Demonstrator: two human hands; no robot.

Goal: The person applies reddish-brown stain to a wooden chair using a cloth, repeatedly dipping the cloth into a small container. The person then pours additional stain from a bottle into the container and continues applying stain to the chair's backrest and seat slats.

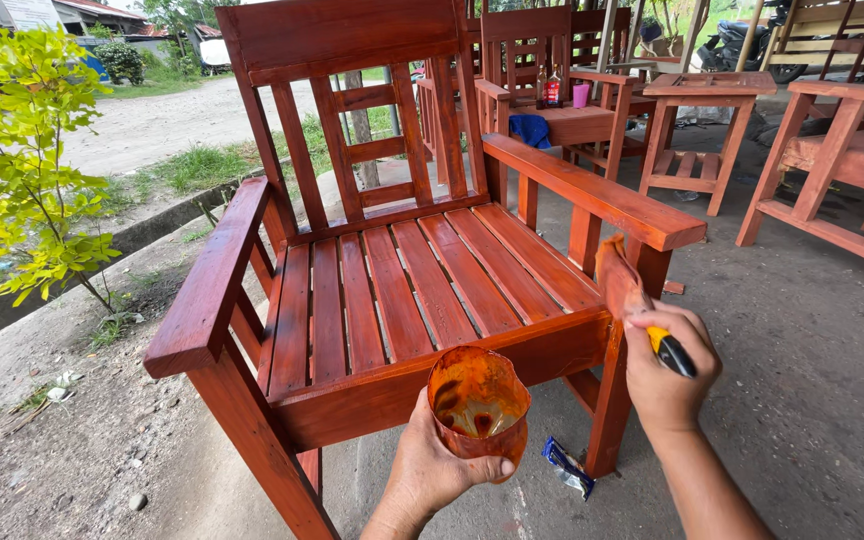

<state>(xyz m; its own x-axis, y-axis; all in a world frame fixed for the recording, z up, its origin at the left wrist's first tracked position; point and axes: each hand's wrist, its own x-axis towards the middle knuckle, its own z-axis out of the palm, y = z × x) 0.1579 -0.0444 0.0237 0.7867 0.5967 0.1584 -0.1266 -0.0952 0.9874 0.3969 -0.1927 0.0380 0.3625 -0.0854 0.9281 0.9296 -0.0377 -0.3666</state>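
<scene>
Holding 1 brush (620,283) – 1 cup (478,410), 1 chair (392,290).

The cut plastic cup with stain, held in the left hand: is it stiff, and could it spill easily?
The cut plastic cup looks thin and probably flexes when the left hand squeezes. It is open-topped with liquid at the bottom, so tilting may spill it. Its stained wall may be slippery.

Beyond, I see a green shrub (22,160), a small wooden table (707,130), and perhaps a motorbike (742,45).
</scene>
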